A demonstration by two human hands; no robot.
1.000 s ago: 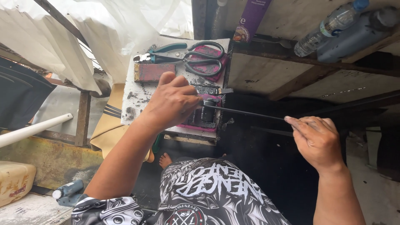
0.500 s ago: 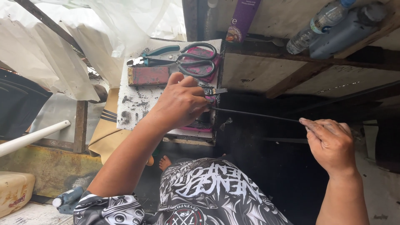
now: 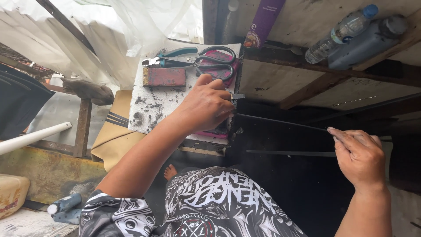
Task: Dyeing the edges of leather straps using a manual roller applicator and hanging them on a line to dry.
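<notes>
- At the far left lie one white pipe (image 3: 33, 137) and, low in the corner, one yellowish plastic jug (image 3: 12, 193); one small grey-blue spray can (image 3: 66, 204) lies beside it.
- One white block (image 3: 162, 103), smudged with black, serves as a work surface. On it sit one reddish rectangular block (image 3: 164, 77), one pair of teal-handled pliers (image 3: 169, 57) and one pair of dark-handled scissors (image 3: 215, 63) lying on a pink thing.
- The left hand (image 3: 206, 105) rests at the right edge of the white block, fingers curled tightly together around the near end of a thin black strip (image 3: 280, 122). A small metal blade tip (image 3: 238, 96) sticks out of the fist; how it is held inside the fingers cannot be told.
- The thin black strip is long, narrow, dark and straight, stretched taut through the air from the left hand across the dark gap to the right hand, sloping slightly downward to the right. One such strip is held; a second dark strip (image 3: 289, 153) runs level just below it, touched by neither hand.
- The right hand (image 3: 359, 156) pinches the strip's far end between thumb and closed fingers.
- Top right, on a wooden shelf (image 3: 307, 66): one purple package (image 3: 263, 22), one clear water bottle (image 3: 340, 33) with a blue cap, one dark blue bottle (image 3: 368, 41).
</notes>
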